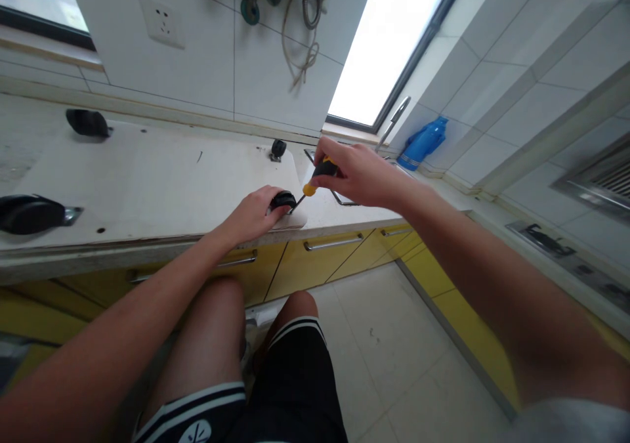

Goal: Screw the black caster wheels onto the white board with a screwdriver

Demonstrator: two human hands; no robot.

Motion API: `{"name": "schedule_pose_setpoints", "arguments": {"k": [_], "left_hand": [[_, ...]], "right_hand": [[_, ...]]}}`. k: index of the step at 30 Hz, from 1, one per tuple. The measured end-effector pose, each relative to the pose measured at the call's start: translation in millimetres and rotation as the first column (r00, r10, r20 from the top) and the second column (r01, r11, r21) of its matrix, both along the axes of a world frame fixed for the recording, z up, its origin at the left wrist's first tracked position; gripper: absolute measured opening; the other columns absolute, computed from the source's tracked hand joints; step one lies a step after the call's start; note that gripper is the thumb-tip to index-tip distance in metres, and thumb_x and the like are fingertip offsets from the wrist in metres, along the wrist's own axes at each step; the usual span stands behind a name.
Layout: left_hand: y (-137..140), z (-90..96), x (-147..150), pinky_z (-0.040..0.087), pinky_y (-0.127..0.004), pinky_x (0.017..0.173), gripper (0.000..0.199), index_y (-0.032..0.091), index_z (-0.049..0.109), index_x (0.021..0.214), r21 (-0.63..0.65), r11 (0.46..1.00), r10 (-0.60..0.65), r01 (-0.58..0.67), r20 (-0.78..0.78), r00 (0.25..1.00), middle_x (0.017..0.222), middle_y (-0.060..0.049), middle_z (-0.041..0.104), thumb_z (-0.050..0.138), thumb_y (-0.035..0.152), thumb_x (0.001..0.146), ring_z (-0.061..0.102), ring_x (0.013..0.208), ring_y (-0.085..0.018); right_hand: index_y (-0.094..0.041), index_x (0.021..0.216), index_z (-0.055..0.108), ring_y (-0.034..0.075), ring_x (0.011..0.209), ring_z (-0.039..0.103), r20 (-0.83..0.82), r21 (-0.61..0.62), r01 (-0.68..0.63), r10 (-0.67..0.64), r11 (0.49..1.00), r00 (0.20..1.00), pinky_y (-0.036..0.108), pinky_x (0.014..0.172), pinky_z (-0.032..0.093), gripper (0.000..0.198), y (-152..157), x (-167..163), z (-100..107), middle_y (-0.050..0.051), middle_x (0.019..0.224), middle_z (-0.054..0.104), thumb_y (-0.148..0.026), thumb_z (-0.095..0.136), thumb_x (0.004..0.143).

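My right hand (pixel 347 170) is wrapped round the handle of a black-and-yellow screwdriver (pixel 310 189). Its shaft slants down and left to the base of a black caster wheel (pixel 283 199), where the tip's exact contact is too small to make out. Around that caster, at the near right corner of a white board (pixel 162 174), my left hand (pixel 254 214) is closed. A smaller black caster (pixel 278 149) stands at the board's far right corner. Two larger black casters, one at the back (pixel 87 123) and one in front (pixel 34 214), are at the board's left end.
The board lies on a white countertop above yellow cabinet drawers (pixel 275 262) with metal handles. Beyond my right hand are a sink, a faucet (pixel 394 121) and a blue bottle-shaped item (pixel 423 143). A gas stove (pixel 551 241) is at far right. Utensils hang on the tiled wall.
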State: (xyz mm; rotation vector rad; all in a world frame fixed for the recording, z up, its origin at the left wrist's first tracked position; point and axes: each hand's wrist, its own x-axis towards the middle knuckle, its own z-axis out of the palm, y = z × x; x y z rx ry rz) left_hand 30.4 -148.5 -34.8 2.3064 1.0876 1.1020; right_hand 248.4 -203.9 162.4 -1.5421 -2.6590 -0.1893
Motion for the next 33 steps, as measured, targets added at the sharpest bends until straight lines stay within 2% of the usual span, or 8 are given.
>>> {"name": "schedule_pose_setpoints", "arguments": {"k": [3,7,11,15,19,23,28,33], "left_hand": [[0.2,-0.4,-0.1,0.058,-0.05,0.104,0.041,0.02,0.074,0.126,0.002,1.0,-0.004,0.004,-0.013,1.0,0.127,-0.014,0.078,0.06,0.05,0.102,0.073,0.116,-0.035],[0.0,-0.3,-0.1,0.058,-0.05,0.102,0.042,0.02,0.073,0.128,-0.004,1.0,0.004,-0.004,-0.003,1.0,0.127,-0.015,0.078,0.059,0.051,0.103,0.074,0.112,-0.035],[-0.4,-0.4,0.4,0.058,-0.052,0.102,0.045,0.017,0.073,0.128,-0.003,1.0,-0.004,0.004,0.001,1.0,0.127,-0.017,0.078,0.059,0.051,0.102,0.074,0.112,-0.036],[0.1,-1.2,0.3,0.057,-0.052,0.102,0.045,0.018,0.074,0.128,0.001,1.0,-0.007,0.007,0.003,1.0,0.127,-0.016,0.078,0.058,0.053,0.104,0.074,0.113,-0.036],[1.1,-2.3,-0.2,0.057,-0.051,0.102,0.045,0.019,0.074,0.127,0.01,1.0,-0.009,0.009,-0.005,1.0,0.127,-0.016,0.078,0.058,0.054,0.104,0.073,0.113,-0.036],[1.5,-2.6,-0.2,0.058,-0.049,0.1,0.046,0.019,0.074,0.126,0.01,1.0,-0.015,0.015,0.005,1.0,0.127,-0.016,0.078,0.058,0.055,0.104,0.074,0.11,-0.035],[0.6,-1.0,0.6,0.057,-0.052,0.106,0.049,0.016,0.073,0.129,-0.005,1.0,-0.005,0.005,-0.004,1.0,0.13,-0.018,0.078,0.058,0.055,0.103,0.074,0.116,-0.036],[-0.9,0.9,1.0,0.057,-0.054,0.109,0.047,0.017,0.073,0.13,-0.006,1.0,-0.003,0.003,-0.001,1.0,0.131,-0.018,0.078,0.058,0.052,0.103,0.074,0.118,-0.036]], "right_hand": [[-0.021,0.118,0.061,0.023,0.083,0.06,0.026,0.124,0.159,-0.163,0.98,0.986,0.037,0.073,0.037,0.047,0.2,-1.1,0.3,0.011,0.099,0.075,-0.066,0.057,0.107],[-0.025,0.131,0.056,0.023,0.089,0.064,0.051,-0.067,-0.015,0.019,0.998,0.999,0.035,0.073,0.039,0.042,-1.7,-4.1,1.9,0.009,0.112,0.077,-0.054,0.068,0.104],[-0.018,0.126,0.059,0.027,0.085,0.063,0.044,0.127,0.209,-0.216,0.97,0.975,0.037,0.07,0.037,0.056,-4.8,-4.6,-1.1,0.016,0.108,0.077,-0.071,0.056,0.107],[-0.024,0.134,0.055,0.025,0.097,0.067,0.036,-0.077,-0.051,0.054,0.996,0.998,0.036,0.078,0.042,0.043,-7.7,0.1,-2.8,0.012,0.121,0.078,-0.055,0.066,0.106],[-0.021,0.121,0.06,0.027,0.083,0.064,0.051,0.146,0.16,-0.169,0.976,0.984,0.037,0.071,0.036,0.054,-8.6,-0.7,-5.7,0.014,0.1,0.076,-0.072,0.053,0.107],[-0.025,0.134,0.055,0.025,0.093,0.067,0.051,-0.058,-0.098,0.101,0.994,0.994,0.035,0.076,0.04,0.04,-8.2,-4.7,-3.5,0.01,0.117,0.078,-0.051,0.068,0.105],[-0.019,0.125,0.06,0.027,0.084,0.065,0.072,0.15,0.171,-0.183,0.974,0.98,0.036,0.069,0.035,0.055,-5.5,-6.7,-0.9,0.014,0.103,0.077,-0.071,0.055,0.107],[-0.025,0.133,0.058,0.025,0.092,0.068,0.073,-0.023,-0.019,0.02,1.0,0.997,0.035,0.074,0.041,0.039,-2.6,-0.4,3.1,0.01,0.113,0.078,-0.054,0.064,0.108]]}}
